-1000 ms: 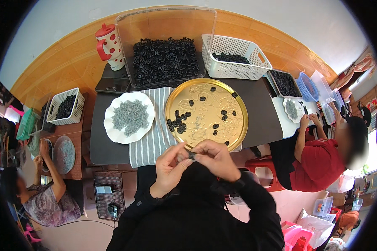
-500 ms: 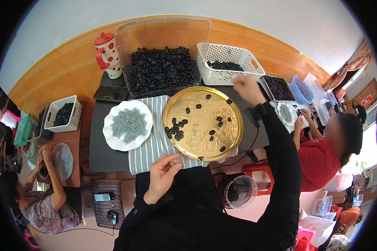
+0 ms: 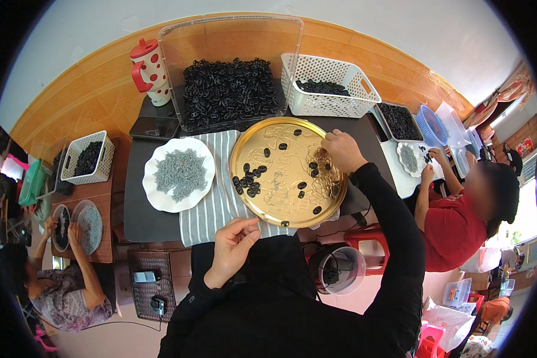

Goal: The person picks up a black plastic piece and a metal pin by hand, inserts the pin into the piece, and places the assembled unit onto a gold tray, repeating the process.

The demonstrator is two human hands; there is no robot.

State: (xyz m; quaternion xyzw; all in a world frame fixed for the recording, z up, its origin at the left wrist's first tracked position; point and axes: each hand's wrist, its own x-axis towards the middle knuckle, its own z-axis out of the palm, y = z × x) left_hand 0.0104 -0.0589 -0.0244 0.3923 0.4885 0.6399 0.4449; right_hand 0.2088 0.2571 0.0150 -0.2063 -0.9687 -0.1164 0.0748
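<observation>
A round gold tray lies in front of me with several small black pieces scattered on it and a cluster at its left. My right hand reaches over the tray's right side, fingers bent down onto a black piece there. My left hand hovers at the near table edge, fingers curled loosely; whether it holds a small piece I cannot tell. Left of the tray sits a white plate heaped with grey pieces, partly on a striped cloth.
Behind the tray stand a clear bin of black pieces, a white basket and a red dotted jug. A person in red works at the right; another person sits at the left by a wooden table.
My hands were together at the near edge a second ago. My right hand then reached to the white basket and has now come back down onto the tray's right side.
</observation>
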